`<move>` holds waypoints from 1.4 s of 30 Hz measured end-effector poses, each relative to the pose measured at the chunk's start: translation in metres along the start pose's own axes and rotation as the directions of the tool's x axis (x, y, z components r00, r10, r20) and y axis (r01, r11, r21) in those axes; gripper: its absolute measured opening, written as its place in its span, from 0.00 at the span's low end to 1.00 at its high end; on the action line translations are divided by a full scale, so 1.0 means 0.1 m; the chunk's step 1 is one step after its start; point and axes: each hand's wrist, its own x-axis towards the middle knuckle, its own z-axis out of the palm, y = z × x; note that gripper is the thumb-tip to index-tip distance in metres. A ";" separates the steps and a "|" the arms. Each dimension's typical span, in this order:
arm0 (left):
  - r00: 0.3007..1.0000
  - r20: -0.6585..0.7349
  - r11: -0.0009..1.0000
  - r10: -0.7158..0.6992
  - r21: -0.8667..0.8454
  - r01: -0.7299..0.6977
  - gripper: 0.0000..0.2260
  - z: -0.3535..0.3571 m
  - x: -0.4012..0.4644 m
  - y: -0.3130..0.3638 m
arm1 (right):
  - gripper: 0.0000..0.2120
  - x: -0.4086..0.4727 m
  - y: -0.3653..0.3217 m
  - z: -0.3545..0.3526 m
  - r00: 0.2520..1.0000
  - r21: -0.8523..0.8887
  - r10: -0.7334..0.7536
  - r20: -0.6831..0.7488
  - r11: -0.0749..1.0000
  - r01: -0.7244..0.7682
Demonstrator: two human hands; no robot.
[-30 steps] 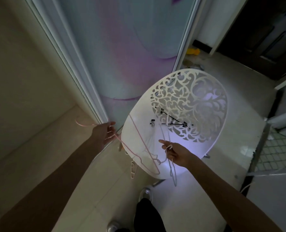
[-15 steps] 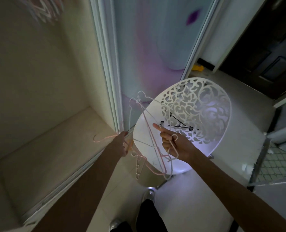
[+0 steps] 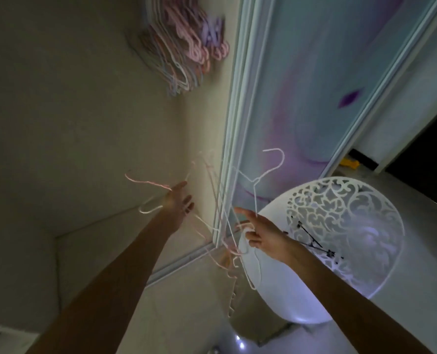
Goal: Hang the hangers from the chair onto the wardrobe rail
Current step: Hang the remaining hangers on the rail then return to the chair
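Observation:
My left hand [image 3: 177,202] is raised inside the open wardrobe and holds a thin pink hanger [image 3: 145,183] near its hook. My right hand [image 3: 260,232] grips a white hanger [image 3: 272,172], whose hook points up in front of the sliding door, along with several pink ones [image 3: 225,254] dangling below. Both hands are lifted well above the white openwork chair [image 3: 340,226] at the lower right. High up in the wardrobe, a blurred bunch of pink, blue and purple hangers [image 3: 184,47] hangs; the rail itself is out of sight.
A sliding wardrobe door [image 3: 314,85] with a blue and purple pattern stands right of the opening, its white frame [image 3: 235,123] between my hands. The wardrobe floor [image 3: 105,244] lies below left. A dark doorway [image 3: 421,159] is at the far right. A black metal piece [image 3: 312,238] lies on the seat.
Both hands have risen with their hangers, from seat height to well above the chair. My view has tilted up, bringing the hung bunch of hangers into sight.

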 end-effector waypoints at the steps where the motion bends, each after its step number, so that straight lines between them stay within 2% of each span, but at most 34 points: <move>1: 0.994 -0.065 0.993 0.083 0.084 -0.077 0.03 -0.05 -0.02 0.15 | 0.17 0.06 -0.09 0.06 0.999 -0.153 -0.019 -0.045 0.988 0.011; 4: 0.939 -0.109 0.897 0.326 0.349 -0.271 0.08 -0.29 0.02 0.51 | 0.16 0.27 -0.38 0.24 0.997 -0.316 -0.073 -0.030 0.947 0.060; 7: 0.845 -0.110 0.693 0.524 0.632 -0.347 0.15 -0.55 0.04 0.84 | 0.13 0.42 -0.71 0.45 0.995 -0.284 -0.100 0.021 0.953 0.102; 12: 0.818 -0.168 0.537 0.551 0.821 -0.193 0.14 -0.90 -0.11 1.43 | 0.13 0.80 -1.12 0.82 0.979 -0.337 -0.173 0.108 0.920 0.200; 18: 0.725 -0.208 0.535 0.657 0.806 -0.254 0.13 -1.24 -0.12 2.06 | 0.13 1.19 -1.67 1.39 0.955 -0.372 -0.243 0.172 0.881 0.292; 20: 0.707 -0.231 0.515 0.669 0.830 -0.217 0.12 -1.31 -0.11 2.22 | 0.13 1.32 -1.85 1.56 0.949 -0.384 -0.261 0.176 0.870 0.310; 24: 0.727 -0.186 0.484 0.661 0.846 -0.223 0.10 -1.37 0.06 2.55 | 0.14 1.55 -2.24 1.93 0.930 -0.473 -0.329 0.164 0.801 0.366; 27: 0.739 -0.173 0.536 0.651 0.795 -0.285 0.10 -1.38 0.20 2.91 | 0.15 1.70 -2.55 2.25 0.900 -0.498 -0.414 0.136 0.757 0.424; 30: 0.772 -0.167 0.567 0.613 0.774 -0.282 0.10 -1.34 0.28 3.34 | 0.15 1.82 -2.86 2.51 0.847 -0.523 -0.524 0.089 0.699 0.488; 34: 0.795 -0.128 0.535 0.592 0.801 -0.270 0.10 -1.26 0.38 3.76 | 0.13 2.11 -3.27 2.82 0.770 -0.571 -0.634 0.069 0.608 0.551; 37: 0.785 -0.098 0.509 0.612 0.808 -0.296 0.09 -1.24 0.52 3.82 | 0.16 2.37 -3.47 2.97 0.747 -0.654 -0.661 0.071 0.534 0.535; 39: 0.771 -0.112 0.520 0.627 0.797 -0.308 0.09 -1.24 0.63 3.85 | 0.18 2.56 -3.58 3.06 0.751 -0.668 -0.658 0.047 0.539 0.514; 42: 0.769 -0.114 0.539 0.629 0.777 -0.325 0.10 -1.22 0.73 3.84 | 0.12 2.80 -3.64 3.11 0.783 -0.699 -0.622 0.028 0.548 0.460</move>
